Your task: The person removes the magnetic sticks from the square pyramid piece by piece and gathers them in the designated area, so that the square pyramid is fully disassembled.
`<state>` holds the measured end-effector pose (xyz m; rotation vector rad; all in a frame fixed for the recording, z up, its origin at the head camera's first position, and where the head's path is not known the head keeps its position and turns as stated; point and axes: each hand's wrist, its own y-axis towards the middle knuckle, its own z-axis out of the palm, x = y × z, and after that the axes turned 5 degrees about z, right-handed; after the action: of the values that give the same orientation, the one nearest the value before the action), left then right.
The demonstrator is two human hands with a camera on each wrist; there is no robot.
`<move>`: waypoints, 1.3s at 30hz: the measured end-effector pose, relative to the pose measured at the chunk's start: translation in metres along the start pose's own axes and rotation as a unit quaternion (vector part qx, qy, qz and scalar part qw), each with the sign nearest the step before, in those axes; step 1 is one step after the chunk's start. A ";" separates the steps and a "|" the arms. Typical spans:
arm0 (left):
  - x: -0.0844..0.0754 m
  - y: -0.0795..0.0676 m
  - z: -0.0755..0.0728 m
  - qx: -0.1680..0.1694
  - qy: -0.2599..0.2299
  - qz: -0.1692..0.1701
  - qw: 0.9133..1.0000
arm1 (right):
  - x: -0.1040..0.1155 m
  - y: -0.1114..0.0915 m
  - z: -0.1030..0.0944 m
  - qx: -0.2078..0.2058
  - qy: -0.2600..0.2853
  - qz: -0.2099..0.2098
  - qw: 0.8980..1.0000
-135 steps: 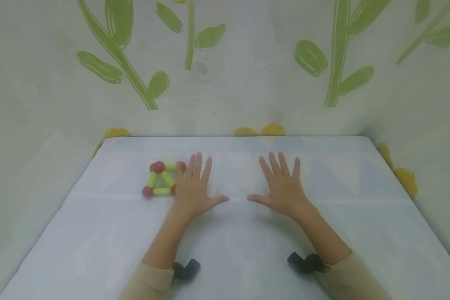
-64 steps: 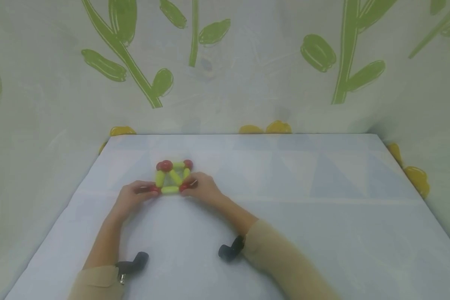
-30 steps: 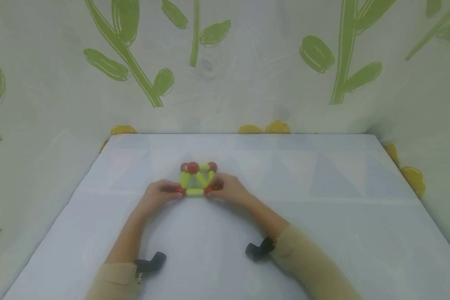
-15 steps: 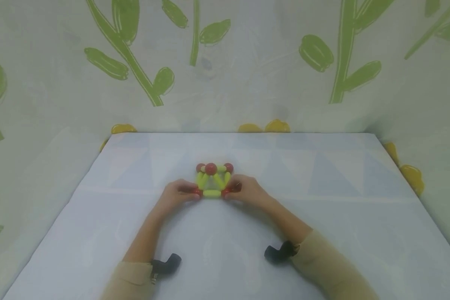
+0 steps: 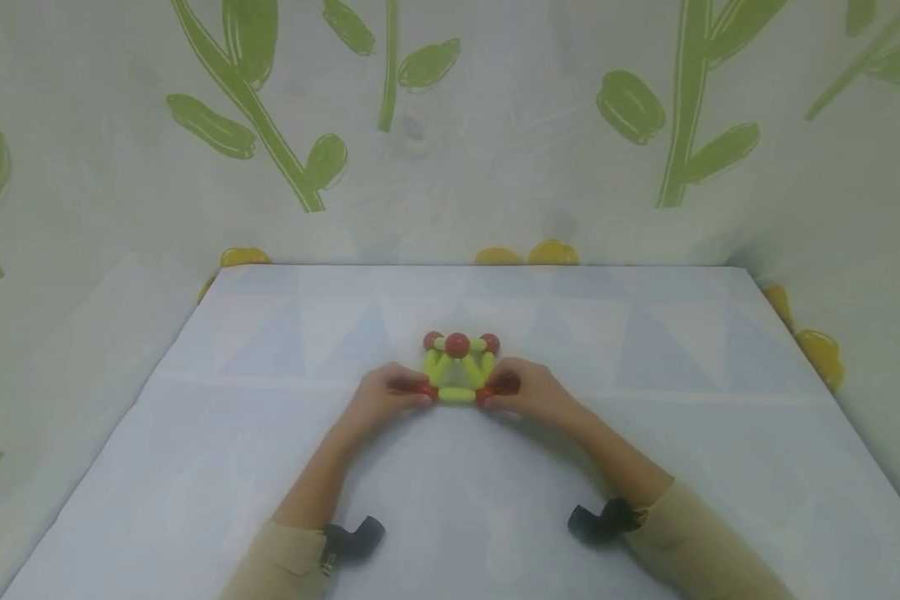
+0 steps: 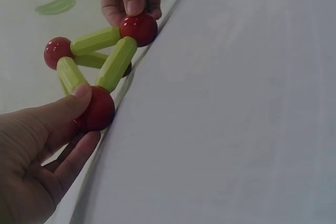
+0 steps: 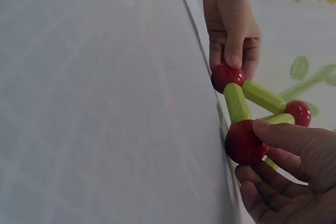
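Note:
A ball-and-stick toy frame [image 5: 457, 395], made of red balls joined by yellow-green rods, is at the middle of the table in the head view. My left hand [image 5: 381, 402] pinches its near left ball [image 6: 98, 109] between thumb and fingers. At the near right ball [image 7: 245, 144], my right hand [image 5: 536, 392] has the same kind of pinch. One near rod [image 6: 116, 64] spans the two held balls. A raised ball [image 5: 457, 345] tops the slanting rods, and two more balls show behind it. Fingers partly cover both held balls.
The white table [image 5: 450, 500] has a pale triangle pattern toward its far side. Behind it rises a pale wall [image 5: 495, 167] painted with green leaves and yellow flowers. Dark wrist cameras [image 5: 356, 537] sit at both tan sleeves [image 5: 277, 558].
Both hands were spread flat, the left overlapping the frame in view. They then pinched its two near balls, and the frame has moved right, from the table's left part to its middle.

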<state>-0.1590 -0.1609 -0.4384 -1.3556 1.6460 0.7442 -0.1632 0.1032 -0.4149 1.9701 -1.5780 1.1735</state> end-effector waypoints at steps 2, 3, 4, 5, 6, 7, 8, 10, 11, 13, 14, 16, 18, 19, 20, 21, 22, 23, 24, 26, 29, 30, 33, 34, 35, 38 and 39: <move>-0.002 0.001 0.005 0.002 -0.001 0.007 1.000 | -0.003 -0.004 -0.003 -0.002 0.001 0.002 1.000; -0.003 0.001 0.007 0.003 -0.002 0.009 1.000 | -0.005 -0.006 -0.005 -0.003 -0.001 -0.003 1.000; -0.004 0.001 0.010 0.005 -0.003 0.012 1.000 | -0.007 -0.007 -0.006 -0.004 -0.003 -0.006 1.000; -0.005 0.002 0.012 0.006 -0.005 0.017 1.000 | -0.009 -0.009 -0.007 -0.006 -0.003 -0.009 1.000; -0.006 0.002 0.014 0.008 -0.007 0.021 1.000 | -0.012 -0.010 -0.009 -0.009 -0.007 -0.012 1.000; -0.007 0.002 0.017 0.010 -0.009 0.026 1.000 | -0.015 -0.011 -0.010 -0.010 -0.008 -0.013 1.000; -0.008 0.002 0.019 0.012 -0.012 0.030 0.999 | -0.017 -0.013 -0.011 -0.012 -0.011 -0.016 1.000; -0.011 0.001 0.024 0.015 -0.014 0.040 0.999 | -0.022 -0.016 -0.013 -0.015 -0.014 -0.018 1.000; -0.012 0.001 0.026 0.016 -0.015 0.044 0.999 | -0.024 -0.018 -0.014 -0.017 -0.015 -0.020 1.000; -0.014 0.001 0.031 0.019 -0.013 0.051 0.998 | -0.028 -0.022 -0.017 -0.020 -0.017 -0.019 0.999; -0.014 0.001 0.034 0.021 -0.012 0.052 0.998 | -0.029 -0.024 -0.018 -0.021 -0.019 -0.021 0.999; -0.015 0.000 0.039 0.027 -0.012 0.056 0.998 | -0.032 -0.029 -0.021 -0.023 -0.022 -0.017 0.999; -0.017 -0.001 0.044 0.032 -0.012 0.060 0.998 | -0.035 -0.034 -0.025 -0.024 -0.022 -0.012 0.999; -0.018 -0.001 0.046 0.035 -0.013 0.061 0.997 | -0.037 -0.037 -0.026 -0.025 -0.023 -0.011 0.999; -0.019 -0.002 0.049 0.039 -0.013 0.063 0.997 | -0.038 -0.039 -0.028 -0.025 -0.023 -0.008 0.999; -0.020 -0.003 0.051 0.043 -0.015 0.064 0.997 | -0.040 -0.042 -0.029 -0.025 -0.022 -0.006 0.999; -0.021 -0.004 0.053 0.046 -0.015 0.067 0.997 | -0.042 -0.044 -0.030 -0.025 -0.021 -0.004 0.999; -0.022 -0.005 0.055 0.050 -0.015 0.068 0.996 | -0.044 -0.046 -0.031 -0.026 -0.021 -0.004 0.999; -0.023 -0.005 0.057 0.054 -0.013 0.070 0.996 | -0.045 -0.048 -0.032 -0.027 -0.022 -0.005 0.999; -0.024 -0.006 0.059 0.060 -0.010 0.077 0.995 | -0.047 -0.052 -0.034 -0.028 -0.024 -0.007 0.999; -0.027 -0.007 0.062 0.060 -0.008 0.087 0.994 | -0.048 -0.057 -0.037 -0.027 -0.029 -0.019 0.999; -0.027 -0.007 0.063 0.059 -0.008 0.093 0.994 | -0.049 -0.058 -0.038 -0.027 -0.030 -0.022 0.999; -0.029 -0.006 0.068 0.054 -0.008 0.115 0.992 | -0.050 -0.062 -0.040 -0.023 -0.033 -0.026 0.999; -0.030 -0.005 0.070 0.052 -0.008 0.124 0.991 | -0.050 -0.063 -0.041 -0.026 -0.032 -0.029 0.999; -0.030 -0.004 0.071 0.051 -0.007 0.131 0.990 | -0.050 -0.064 -0.042 -0.031 -0.031 -0.032 0.999; -0.034 -0.002 0.076 0.048 -0.010 0.136 0.990 | -0.044 -0.063 -0.044 -0.066 -0.018 -0.053 0.996; -0.035 -0.002 0.076 0.049 -0.012 0.132 0.990 | -0.041 -0.062 -0.044 -0.082 -0.009 -0.065 0.995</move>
<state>-0.1375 -0.0799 -0.4421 -1.0689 1.8395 0.8163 -0.1237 0.1797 -0.4072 1.9491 -1.4805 0.9478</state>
